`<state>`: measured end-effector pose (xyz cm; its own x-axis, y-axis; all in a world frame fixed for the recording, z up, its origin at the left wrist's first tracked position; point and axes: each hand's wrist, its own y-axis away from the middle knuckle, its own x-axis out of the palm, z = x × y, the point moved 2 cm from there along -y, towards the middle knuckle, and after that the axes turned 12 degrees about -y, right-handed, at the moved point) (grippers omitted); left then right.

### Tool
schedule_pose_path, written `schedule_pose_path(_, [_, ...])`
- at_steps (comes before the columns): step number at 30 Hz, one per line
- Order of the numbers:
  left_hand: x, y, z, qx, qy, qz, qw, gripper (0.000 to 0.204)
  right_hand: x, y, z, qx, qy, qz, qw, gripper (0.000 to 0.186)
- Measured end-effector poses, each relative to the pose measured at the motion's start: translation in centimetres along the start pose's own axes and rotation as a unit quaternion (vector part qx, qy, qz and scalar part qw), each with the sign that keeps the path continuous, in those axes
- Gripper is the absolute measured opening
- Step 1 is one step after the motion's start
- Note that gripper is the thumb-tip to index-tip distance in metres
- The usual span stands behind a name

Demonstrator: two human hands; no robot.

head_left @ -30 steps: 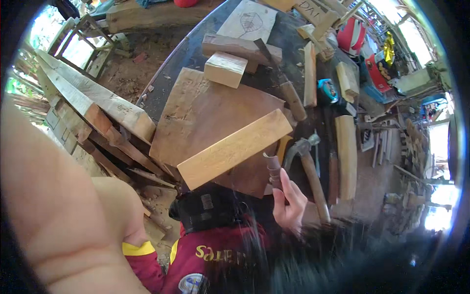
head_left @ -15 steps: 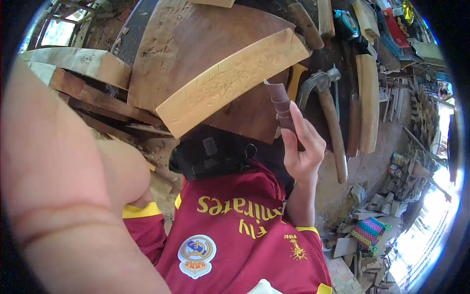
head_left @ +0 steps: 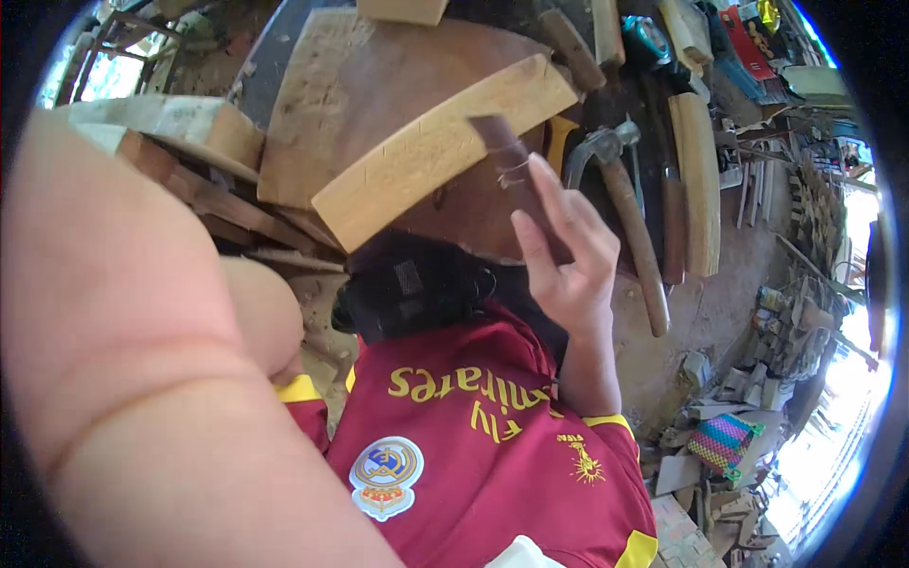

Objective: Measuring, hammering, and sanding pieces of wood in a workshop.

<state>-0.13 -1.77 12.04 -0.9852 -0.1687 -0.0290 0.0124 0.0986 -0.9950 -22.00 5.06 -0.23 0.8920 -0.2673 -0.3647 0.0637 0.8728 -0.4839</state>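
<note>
My right hand point(head_left: 576, 256) pinches a curled strip of brown sandpaper point(head_left: 507, 151) between thumb and fingers. The strip's top end overlaps the edge of a curved pale wood piece point(head_left: 417, 156) in view; I cannot tell whether they touch. That piece lies slantwise on a large brown wooden slab point(head_left: 312, 104) and bears faint marks on its face. My left arm point(head_left: 123, 284) fills the left side, raised close to the camera; its hand is out of sight.
A claw hammer point(head_left: 634, 218) lies right of my right hand, beside a long pale wood block point(head_left: 698, 185). A teal tape measure point(head_left: 647, 40) sits at the far right. Thick timber pieces point(head_left: 189, 133) lie left of the slab. A black bag point(head_left: 407, 293) is at my waist.
My right hand has moved left with the sandpaper, whose upper end now overlaps the curved wood piece in view. The whole view has shifted slightly.
</note>
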Motion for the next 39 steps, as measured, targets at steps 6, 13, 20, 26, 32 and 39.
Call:
schedule_pose_path(6, [-0.5, 3.3, 2.6, -0.136, -0.058, 0.052, 0.988, 0.090, -2.2, -1.3, -1.8, 0.082, 0.077, -0.058, 0.992, 0.049])
schedule_pose_path(13, [-2.7, 16.7, 1.0, -0.323, -0.224, 0.312, 0.865, 0.079, -0.5, -1.3, 1.0, 0.091, 0.044, 0.045, 0.994, 0.049])
schedule_pose_path(20, [-1.3, 15.8, 0.5, -0.324, -0.216, 0.304, 0.869, 0.067, -1.2, -4.0, -0.2, 0.097, 0.117, 0.046, 0.987, 0.048])
schedule_pose_path(26, [-1.1, 15.9, 0.4, -0.335, -0.219, 0.299, 0.866, 0.065, 0.6, -1.4, 1.8, 0.072, -0.047, 0.188, 0.978, 0.049])
schedule_pose_path(32, [-1.0, 15.8, 0.2, -0.326, -0.226, 0.314, 0.863, 0.069, -2.9, -2.0, 2.1, 0.118, -0.047, 0.072, 0.989, 0.047])
schedule_pose_path(39, [-0.3, 13.3, -0.4, -0.206, -0.272, 0.401, 0.850, 0.064, -10.0, -1.5, -2.3, 0.194, 0.191, -0.094, 0.957, 0.056])
